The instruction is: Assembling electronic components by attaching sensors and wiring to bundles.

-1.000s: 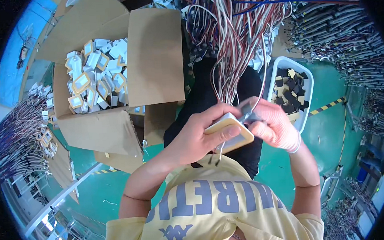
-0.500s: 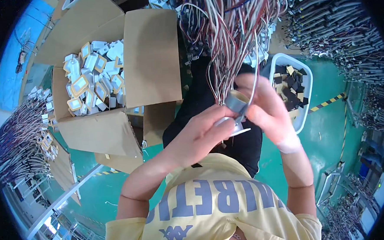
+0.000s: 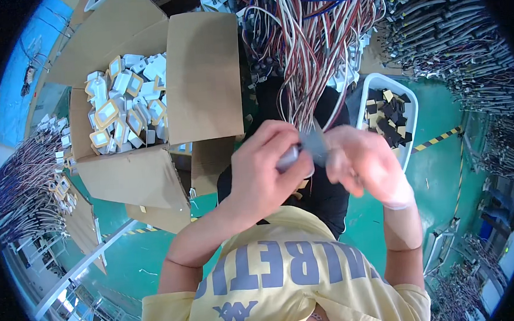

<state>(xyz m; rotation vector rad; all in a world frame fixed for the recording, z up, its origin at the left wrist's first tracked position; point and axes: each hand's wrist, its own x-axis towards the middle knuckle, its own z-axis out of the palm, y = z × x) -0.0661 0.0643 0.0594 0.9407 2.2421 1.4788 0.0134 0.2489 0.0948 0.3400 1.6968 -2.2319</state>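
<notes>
My left hand [image 3: 266, 166] is closed around a small white and grey plastic piece [image 3: 288, 158], its thumb lying across the front. Right beside it, a roll of grey tape [image 3: 313, 146] is blurred by motion, between my two hands. My right hand [image 3: 368, 161] has curled fingers at the roll's right side and looks closed on it, though its fingertips are smeared. Just beyond my hands, a thick bundle of red, white and brown wires [image 3: 307, 70] hangs down over my dark-trousered lap. Where the wires meet the plastic piece is hidden by my fingers and the tape.
On the left stands an open cardboard box [image 3: 203, 76] full of white plastic housings [image 3: 127, 106] with yellowish edges. A white bin [image 3: 414, 103] at right holds black and tan pads [image 3: 391, 118]. Grey cable bundles [image 3: 436, 35] are stacked at the far right. Striped tape [image 3: 436, 139] marks the green floor.
My right hand has come down and nearer, its fingers curling in. The tape roll has tilted and dropped slightly. My left hand has turned, lifting its knuckles, still gripping the plastic piece.
</notes>
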